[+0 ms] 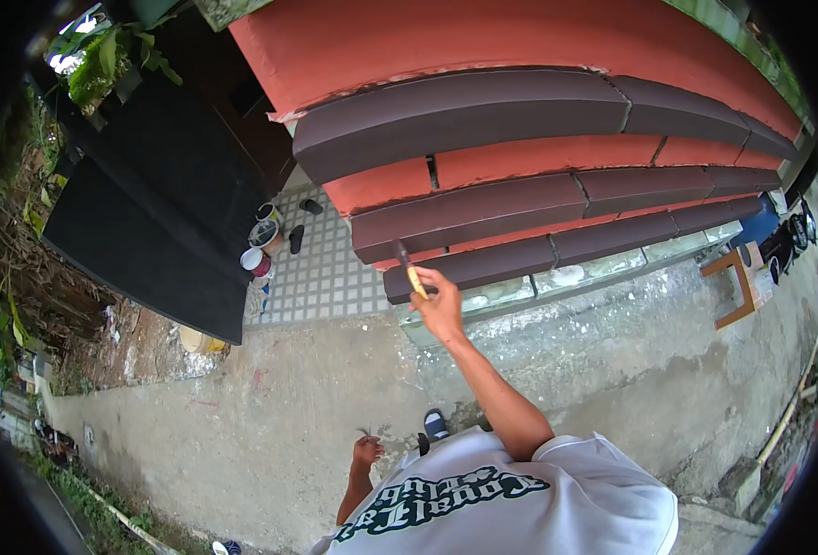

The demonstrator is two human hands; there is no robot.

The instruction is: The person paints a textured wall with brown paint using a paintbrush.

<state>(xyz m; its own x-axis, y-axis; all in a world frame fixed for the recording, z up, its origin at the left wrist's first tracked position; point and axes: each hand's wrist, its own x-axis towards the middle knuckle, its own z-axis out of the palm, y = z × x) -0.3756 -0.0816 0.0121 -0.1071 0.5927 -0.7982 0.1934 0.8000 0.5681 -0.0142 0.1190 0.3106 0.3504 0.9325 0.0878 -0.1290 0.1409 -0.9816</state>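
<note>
My right hand (439, 301) is closed around the yellowish handle of a paintbrush (415, 278). Its dark bristles overlap the lower front edge of the middle dark brown ledge (483, 215), near that ledge's left end. Red-orange wall bands show between the stacked ledges, with the upper ledge (464, 116) above and the lowest ledge (501, 266) just beyond my fingers. My left hand (367, 450) hangs low beside my body over the concrete, fingers loosely bent and partly apart, with no tool seen in it.
Paint cans and buckets (255, 263) stand on the tiled floor (321, 268) at left, beside dark sandals (296, 240). A large black panel (159, 222) leans there. At right a wooden stool (737, 285) rests on the concrete (613, 370). A pale green base (603, 268) runs under the ledges.
</note>
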